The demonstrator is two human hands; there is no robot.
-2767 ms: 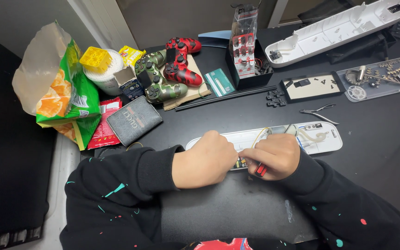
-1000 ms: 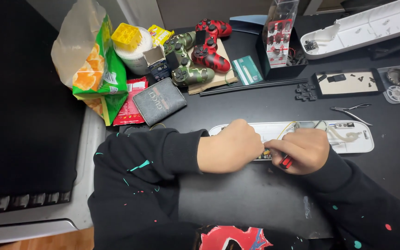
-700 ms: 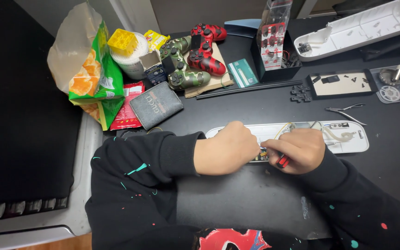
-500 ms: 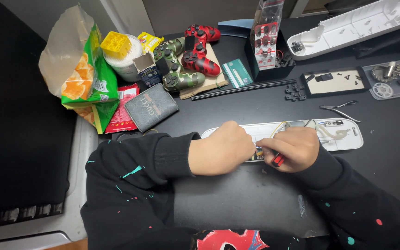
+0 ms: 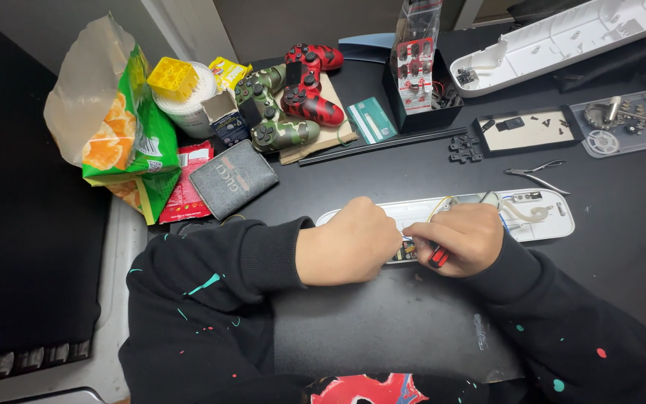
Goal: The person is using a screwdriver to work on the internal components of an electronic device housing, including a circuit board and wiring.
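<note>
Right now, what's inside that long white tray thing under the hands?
Inside the white shell are yellow and white wires and a small circuit board. The left hand and right hand, gripping a red tool, cover the middle.

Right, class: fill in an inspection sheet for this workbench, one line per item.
Surface: black table, dark mat near the person.
Job's things: long white casing, open, wires inside; red-handled tool.
Clutter: red controller, camouflage controller, grey wallet, green snack bag, tweezers, parts trays.
Grips: left hand closed, resting on the casing; right hand closed on the tool.
Cables: yellow and white wires in the casing.
Surroundings: second white casing at the back.
</note>
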